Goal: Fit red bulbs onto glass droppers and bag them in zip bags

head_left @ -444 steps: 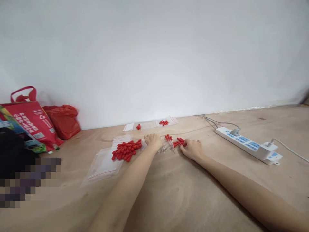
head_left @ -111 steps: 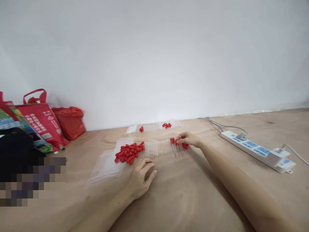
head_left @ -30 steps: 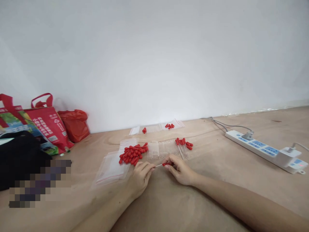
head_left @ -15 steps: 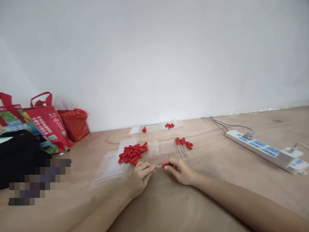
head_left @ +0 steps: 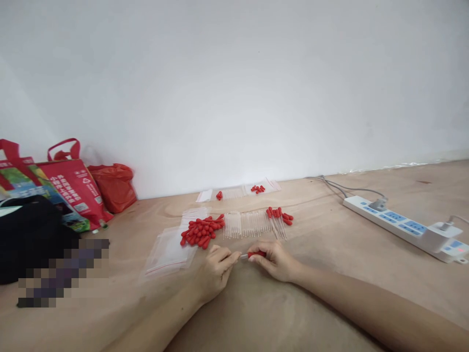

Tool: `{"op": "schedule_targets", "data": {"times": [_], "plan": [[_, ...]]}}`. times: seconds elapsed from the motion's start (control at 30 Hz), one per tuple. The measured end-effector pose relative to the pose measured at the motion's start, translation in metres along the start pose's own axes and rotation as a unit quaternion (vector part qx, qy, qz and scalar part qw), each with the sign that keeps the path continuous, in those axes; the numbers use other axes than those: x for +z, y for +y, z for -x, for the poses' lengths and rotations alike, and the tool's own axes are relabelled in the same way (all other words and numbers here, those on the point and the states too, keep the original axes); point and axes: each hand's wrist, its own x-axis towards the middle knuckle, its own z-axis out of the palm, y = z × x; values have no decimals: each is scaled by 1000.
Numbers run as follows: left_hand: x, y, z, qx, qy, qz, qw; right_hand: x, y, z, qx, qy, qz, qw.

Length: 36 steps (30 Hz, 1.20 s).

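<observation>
My left hand (head_left: 219,268) pinches a thin clear glass dropper tube (head_left: 244,256). My right hand (head_left: 274,259) is closed on a red rubber dropper bulb (head_left: 256,254), which meets the tube's right end; how far the tube sits inside it I cannot tell. Just beyond my hands lies a row of clear glass tubes (head_left: 252,224). Left of that row is a heap of loose red bulbs (head_left: 200,232). At its right end, several droppers with red bulbs on them (head_left: 280,216) lie side by side.
Clear zip bags (head_left: 166,252) lie flat beside the heap. Farther back, more bags hold small red bulbs (head_left: 258,188) and tubes. A white power strip (head_left: 399,222) with plugs and cables lies right. Red shopping bags (head_left: 73,183) and a black bag (head_left: 32,239) stand left.
My hands have drawn slightly apart, and a little more of the tube and the red bulb shows between them. The rows and heap on the table look the same.
</observation>
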Motion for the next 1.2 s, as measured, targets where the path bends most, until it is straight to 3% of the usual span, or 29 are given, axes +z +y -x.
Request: {"op": "schedule_targets", "data": {"times": [0.27, 0.53, 0.67, 0.8, 0.9, 1.0, 1.1, 1.2], "plan": [[1, 7, 0, 18, 24, 2, 1000, 1, -1, 3, -49, -22, 41, 998], [5, 9, -2, -4, 13, 8, 1000, 1, -1, -1, -46, -33, 24, 998], [7, 7, -2, -46, 30, 43, 998, 5, 3, -7, 34, 7, -100, 994], [1, 6, -3, -105, 22, 77, 991, 3, 12, -14, 146, 96, -247, 953], [-4, 7, -4, -155, 16, 100, 983, -18, 22, -24, 166, 147, -274, 936], [-5, 7, -6, -161, -8, 109, 981, -53, 38, -36, 191, 193, -216, 938], [-3, 7, -7, -143, -34, 110, 983, -83, 58, -47, 202, 152, -84, 964], [-1, 7, -7, -135, -36, 111, 984, -96, 78, -56, 216, 76, 78, 970]]}}
